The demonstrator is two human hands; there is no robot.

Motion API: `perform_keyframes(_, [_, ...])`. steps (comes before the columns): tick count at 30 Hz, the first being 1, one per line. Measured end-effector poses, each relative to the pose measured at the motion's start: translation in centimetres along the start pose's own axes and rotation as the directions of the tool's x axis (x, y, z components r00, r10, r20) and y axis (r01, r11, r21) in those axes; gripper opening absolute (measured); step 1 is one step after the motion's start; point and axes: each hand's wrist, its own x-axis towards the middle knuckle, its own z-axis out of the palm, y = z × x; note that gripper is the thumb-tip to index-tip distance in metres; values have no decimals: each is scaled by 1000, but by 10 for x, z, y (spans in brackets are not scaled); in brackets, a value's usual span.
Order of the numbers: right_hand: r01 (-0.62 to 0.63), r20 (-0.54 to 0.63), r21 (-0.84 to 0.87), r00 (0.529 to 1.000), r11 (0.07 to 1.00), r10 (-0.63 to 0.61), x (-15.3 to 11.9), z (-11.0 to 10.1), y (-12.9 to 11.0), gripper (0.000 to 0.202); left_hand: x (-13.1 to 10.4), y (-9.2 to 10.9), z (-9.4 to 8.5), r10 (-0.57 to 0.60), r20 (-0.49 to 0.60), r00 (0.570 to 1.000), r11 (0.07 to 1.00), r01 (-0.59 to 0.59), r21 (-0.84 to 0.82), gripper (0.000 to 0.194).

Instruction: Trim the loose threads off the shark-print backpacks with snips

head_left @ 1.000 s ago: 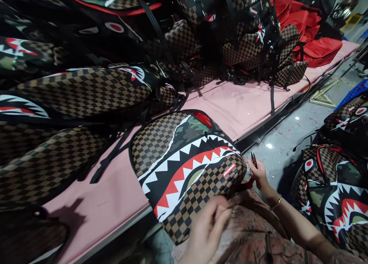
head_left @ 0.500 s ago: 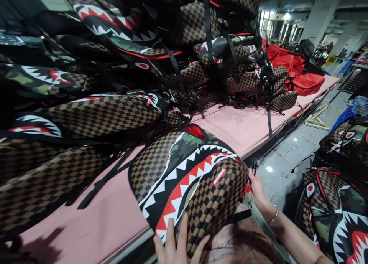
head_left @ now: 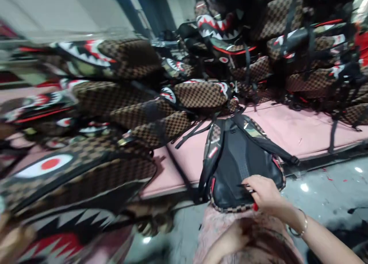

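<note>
A backpack [head_left: 238, 164] lies on the pink tabletop with its black padded back and straps facing up. Its brown checked edge faces me. My right hand [head_left: 266, 193], with a bracelet at the wrist, is closed around small dark thread snips [head_left: 248, 188], held over the lower part of the back panel. A bit of red shows under that palm. My left forearm crosses low in front of my body. Its hand is hidden behind hair and my right arm, so its fingers do not show.
Checked shark-mouth backpacks [head_left: 201, 95] are heaped along the table's far side. At the left, a large backpack [head_left: 71, 172] with a printed eye is near a blurred hand [head_left: 17, 235], apparently another person's. Grey floor [head_left: 319, 191] shows beyond the table edge [head_left: 313, 156].
The backpack has been turned over, from its shark-mouth front to its black back. My right hand has come from its side to above it. The view has swung left.
</note>
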Motion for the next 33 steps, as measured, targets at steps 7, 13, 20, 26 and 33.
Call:
perform_keyframes(7, [-208,71,49,976,977,204,-42,21,33,18,-65,-34,-87,-184,-701,689,902,-166,-399,33])
perform_keyframes(13, [-387,102,51,919,921,381,-35,22,6,23,-53,-84,-124,-344,-850,400,849,-254,-463,48])
perform_keyframes(20, [-282,83,229,959,932,270,-22,41,-5,18,-66,-63,-111,-225,-813,537,895,-217,-390,54])
perform_keyframes(26, [-44,-64,406,995,913,76,1,49,-25,15,-67,-4,-83,-62,-934,351,967,-211,-143,48])
perform_keyframes(33, [45,-72,321,997,946,-23,18,50,-33,13,-58,21,-74,-215,-906,366,848,-391,-359,46])
